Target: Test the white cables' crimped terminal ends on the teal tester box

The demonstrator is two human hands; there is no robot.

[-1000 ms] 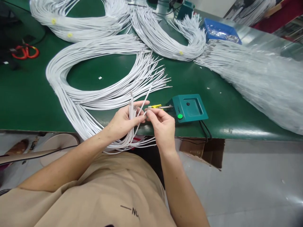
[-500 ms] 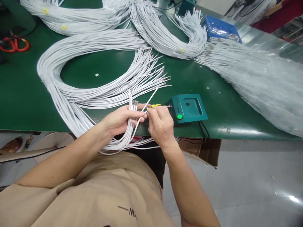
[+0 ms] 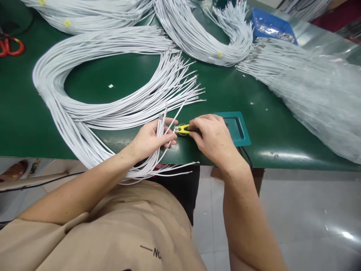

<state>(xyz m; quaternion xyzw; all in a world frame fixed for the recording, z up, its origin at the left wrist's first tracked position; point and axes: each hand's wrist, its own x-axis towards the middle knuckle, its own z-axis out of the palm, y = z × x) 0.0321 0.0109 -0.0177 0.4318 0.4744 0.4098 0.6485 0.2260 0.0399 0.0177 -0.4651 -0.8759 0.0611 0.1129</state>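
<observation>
My left hand (image 3: 150, 138) is closed round a small bunch of white wires (image 3: 161, 126) held upright at the table's front edge; their tails hang down over the edge. My right hand (image 3: 213, 136) lies over the left part of a teal box (image 3: 238, 130), its fingertips pinched on a yellow-handled probe (image 3: 182, 129) that points at the wire ends. The big loop of white wires (image 3: 84, 109) lies on the green table (image 3: 28, 124) just beyond my left hand.
More white wire bundles (image 3: 197, 41) lie at the back, a pile of wires with metal ends (image 3: 316, 90) at the right, a blue tray (image 3: 270, 26) behind it. Red-handled scissors (image 3: 9, 47) sit at the far left. Black cables run from the teal box over the edge.
My right hand moved right from the wire ends onto the teal box and took hold of the yellow probe. The left hand keeps its bunch, shifted slightly.
</observation>
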